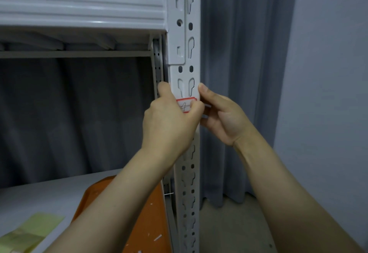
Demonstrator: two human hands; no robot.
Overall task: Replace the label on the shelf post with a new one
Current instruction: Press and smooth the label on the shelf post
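Head view: I see the red-bordered label (186, 106) stuck on the front of the shelf post (184, 73), between both hands. The left hand (169, 121), thumb upright along the post's left edge, pinches the label's right end with curled fingers. The right hand (221, 115) grips the post's right edge, thumb raised.

The label (184, 105) sits on the front of the shelf post (184, 73), with the left hand (169, 123) over it and the right hand (223, 117) at the post's right edge. A beam (79, 7) meets the post from the left above, and a tray (149, 217) lies on the lower shelf (49, 193) below.
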